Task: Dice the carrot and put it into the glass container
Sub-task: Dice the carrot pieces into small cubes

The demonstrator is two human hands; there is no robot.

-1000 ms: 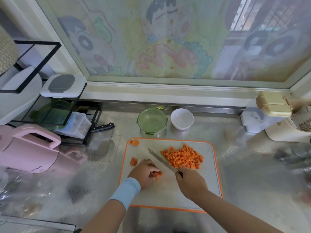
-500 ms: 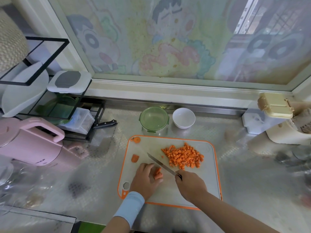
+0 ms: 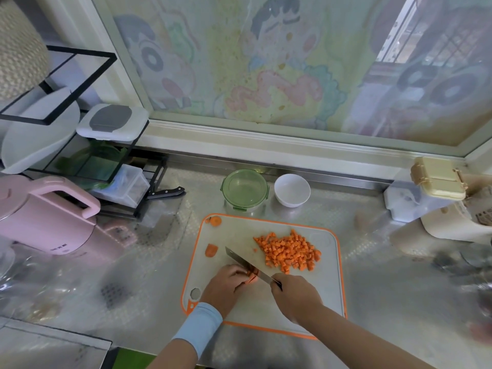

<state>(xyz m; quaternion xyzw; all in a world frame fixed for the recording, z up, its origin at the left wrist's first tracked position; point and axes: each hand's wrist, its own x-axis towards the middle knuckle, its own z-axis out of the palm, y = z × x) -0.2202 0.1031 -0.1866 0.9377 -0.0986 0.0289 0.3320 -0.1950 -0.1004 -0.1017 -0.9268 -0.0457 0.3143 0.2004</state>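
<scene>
A white cutting board with an orange rim (image 3: 336,267) lies on the steel counter. My left hand (image 3: 226,284) holds a small carrot piece (image 3: 253,275) down with curled fingers. In my right hand (image 3: 294,294) is a knife (image 3: 246,263), gripped by the handle, its blade set on that piece beside my left fingers. A heap of diced carrot (image 3: 288,251) sits on the board's right half. One carrot chunk (image 3: 211,250) and a carrot end (image 3: 216,221) lie at the board's left. The glass container with a green lid (image 3: 244,188) stands behind the board.
A white bowl (image 3: 292,189) stands right of the container. A pink kettle (image 3: 45,217) and a black rack (image 3: 87,161) with boxes fill the left; a second knife (image 3: 165,193) pokes from the rack. A beige box (image 3: 438,178) and appliances occupy the right.
The view has shifted, so the board sits lower and further right. My left hand has curled tighter over the carrot piece and the knife blade has come down onto it.
</scene>
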